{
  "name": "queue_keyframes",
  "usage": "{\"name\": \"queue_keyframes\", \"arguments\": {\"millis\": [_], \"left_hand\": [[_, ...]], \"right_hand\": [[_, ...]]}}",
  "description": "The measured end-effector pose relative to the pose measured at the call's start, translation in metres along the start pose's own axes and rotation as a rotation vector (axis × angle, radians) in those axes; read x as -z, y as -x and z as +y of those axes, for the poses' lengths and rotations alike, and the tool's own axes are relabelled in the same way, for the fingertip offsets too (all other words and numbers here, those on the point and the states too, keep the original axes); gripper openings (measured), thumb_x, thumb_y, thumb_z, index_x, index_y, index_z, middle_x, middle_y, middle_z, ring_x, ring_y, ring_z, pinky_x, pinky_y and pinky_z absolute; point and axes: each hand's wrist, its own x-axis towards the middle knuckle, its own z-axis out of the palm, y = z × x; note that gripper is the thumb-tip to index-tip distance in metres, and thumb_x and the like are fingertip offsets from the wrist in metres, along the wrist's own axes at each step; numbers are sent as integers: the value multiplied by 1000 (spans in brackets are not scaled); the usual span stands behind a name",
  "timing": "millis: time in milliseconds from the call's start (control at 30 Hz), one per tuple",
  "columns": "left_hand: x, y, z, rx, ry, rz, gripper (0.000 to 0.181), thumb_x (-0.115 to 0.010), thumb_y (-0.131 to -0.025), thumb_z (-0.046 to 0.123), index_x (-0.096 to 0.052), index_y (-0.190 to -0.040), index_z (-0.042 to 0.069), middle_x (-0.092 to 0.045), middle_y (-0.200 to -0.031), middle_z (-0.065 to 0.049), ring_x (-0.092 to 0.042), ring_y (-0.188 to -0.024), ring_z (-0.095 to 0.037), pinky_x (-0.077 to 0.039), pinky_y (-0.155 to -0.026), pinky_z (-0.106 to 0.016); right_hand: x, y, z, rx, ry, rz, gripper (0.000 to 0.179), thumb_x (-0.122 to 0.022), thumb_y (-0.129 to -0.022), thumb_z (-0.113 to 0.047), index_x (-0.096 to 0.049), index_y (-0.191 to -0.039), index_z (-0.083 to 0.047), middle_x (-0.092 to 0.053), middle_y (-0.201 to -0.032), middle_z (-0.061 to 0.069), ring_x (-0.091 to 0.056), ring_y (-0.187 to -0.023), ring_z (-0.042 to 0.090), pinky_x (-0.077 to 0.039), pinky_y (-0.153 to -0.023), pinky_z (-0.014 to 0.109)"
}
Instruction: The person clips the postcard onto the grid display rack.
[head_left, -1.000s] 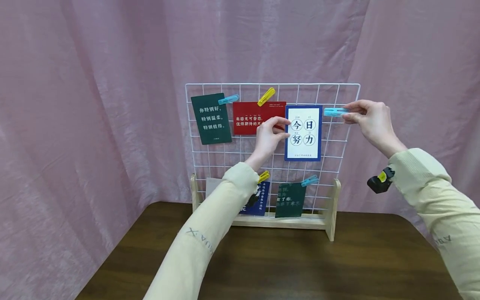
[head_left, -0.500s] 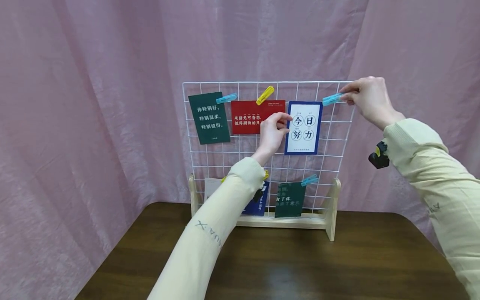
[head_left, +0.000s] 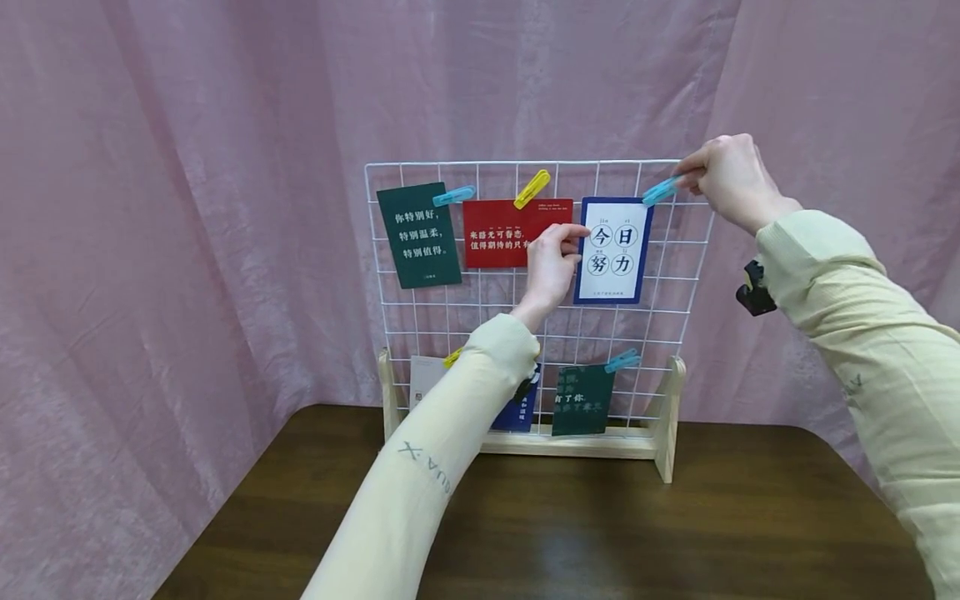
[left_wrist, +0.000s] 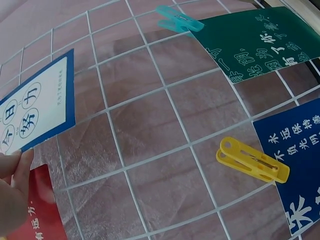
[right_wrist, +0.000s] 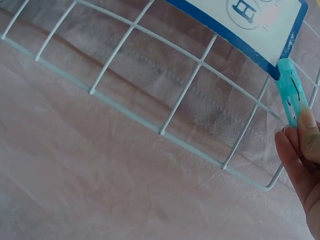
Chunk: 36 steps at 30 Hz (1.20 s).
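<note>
A white card with a blue border (head_left: 613, 279) is up against the white wire grid (head_left: 495, 322), right of a red card (head_left: 495, 215). My left hand (head_left: 551, 262) pinches its left edge between thumb and fingers. In my right hand (head_left: 738, 179) is a blue clothespin (head_left: 660, 192), gripped by its rear end. The front tip of this clothespin (right_wrist: 290, 92) sits over the card's upper right corner, as the right wrist view also shows. Seen from the left wrist, the fingertips (left_wrist: 22, 167) are at the card's edge, overlapping the red card.
A green card (head_left: 420, 242) hangs at upper left by a blue clothespin; a yellow clothespin (head_left: 532, 190) holds the red one. Lower down are a grey-white card (head_left: 425, 377), a dark blue card (head_left: 517, 412) and another green card (head_left: 581, 404). Wooden feet (head_left: 667, 425) carry the grid on a brown table (head_left: 585, 533).
My right hand has moved up and left, bringing the clothespin from beside the card onto its upper right corner and tilting it. The card, in my left hand, has risen slightly.
</note>
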Motion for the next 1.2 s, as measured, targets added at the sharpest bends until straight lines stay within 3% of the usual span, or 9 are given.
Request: {"name": "queue_keyframes", "arguments": {"millis": [100,267,467,633,767,900,1033,1200], "left_hand": [[-1,0,0,-3,-10,10,28,-59,-81,-12,-65,-103,3,-58,-96,-6,-56,-81,-9,-43,-70,-12],[-3,-1,0,-11,-59,22,30,-59,-81,-12,-65,-106,3,-58,-97,-5,-56,-83,-9,-43,-71,-13],[-5,4,-1,-97,-148,-18,31,-60,-80,-12,-65,-107,2,-58,-101,-7,-52,-82,-14,-40,-70,-12],[-4,5,-1,-149,-170,-40,30,-59,-79,-14,-66,-105,0,-55,-104,-10,-49,-82,-17,-37,-66,-13],[-3,4,-3,-176,-167,-1,29,-60,-77,-14,-67,-102,-1,-55,-103,-10,-53,-84,-16,-38,-69,-13],[0,4,-6,-164,-126,19,30,-64,-75,-13,-66,-103,-1,-54,-100,-10,-57,-85,-16,-42,-73,-15],[6,4,-6,-131,-60,6,31,-67,-76,-10,-64,-106,-1,-52,-100,-10,-59,-85,-16,-45,-71,-17],[17,2,-2,-118,-1,-27,34,-67,-77,-6,-61,-110,0,-52,-102,-9,-58,-87,-14,-45,-69,-15]], "right_hand": [[-1,-3,-1,8,-3,-26,11,-64,-81,3,-67,-89,8,-61,-80,20,-49,-72,27,-36,-60,31],[-4,-6,-3,1,-23,-57,14,-62,-82,4,-67,-94,8,-61,-85,20,-50,-74,26,-36,-56,23],[-7,-1,-3,-40,-42,-98,21,-61,-85,-2,-65,-103,6,-61,-97,24,-53,-83,28,-40,-66,32],[-11,1,0,-50,-20,-99,24,-56,-89,-4,-62,-111,3,-63,-94,20,-52,-77,25,-37,-57,29],[-15,6,1,-29,-32,-35,24,-58,-88,-2,-63,-110,3,-65,-88,17,-52,-69,21,-34,-53,23],[-17,14,-1,-68,-128,44,25,-62,-85,-5,-64,-109,3,-65,-86,18,-56,-64,12,-36,-54,15],[-19,20,-4,-98,-209,88,27,-64,-85,-8,-64,-110,1,-65,-88,17,-56,-61,1,-39,-58,13],[-17,29,-14,-84,-244,123,29,-66,-84,-15,-64,-111,-3,-65,-85,14,-54,-63,-1,-39,-60,16]]}}
